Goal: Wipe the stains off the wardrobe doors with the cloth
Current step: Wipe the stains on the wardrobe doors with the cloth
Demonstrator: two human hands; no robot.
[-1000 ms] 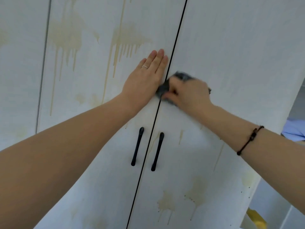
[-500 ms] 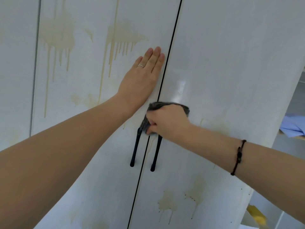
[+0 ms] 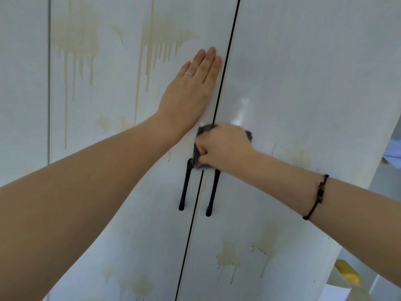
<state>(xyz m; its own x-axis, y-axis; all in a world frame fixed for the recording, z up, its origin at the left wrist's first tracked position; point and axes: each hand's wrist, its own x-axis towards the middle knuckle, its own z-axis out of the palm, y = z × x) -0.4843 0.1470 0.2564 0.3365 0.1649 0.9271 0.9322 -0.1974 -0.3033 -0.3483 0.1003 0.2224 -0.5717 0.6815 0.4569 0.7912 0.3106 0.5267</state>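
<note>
Two white wardrobe doors meet at a dark vertical gap. The left door (image 3: 112, 131) carries yellowish drip stains (image 3: 156, 46) near its top. Smaller splashes (image 3: 230, 257) mark the lower part of the right door (image 3: 303, 72). My left hand (image 3: 191, 92) lies flat with straight fingers on the left door beside the gap. My right hand (image 3: 223, 146) grips a dark grey cloth (image 3: 205, 129) and presses it against the right door, just above the two black handles (image 3: 211, 192). Most of the cloth is hidden under the hand.
A further white panel (image 3: 23, 83) stands at the far left. Past the right door's edge lie a blue fabric (image 3: 392, 148) and, low down, a yellow object (image 3: 347, 272) on something white.
My right hand has moved the cloth down from beside my left fingertips to just above the handles. My left hand has stayed flat on the left door.
</note>
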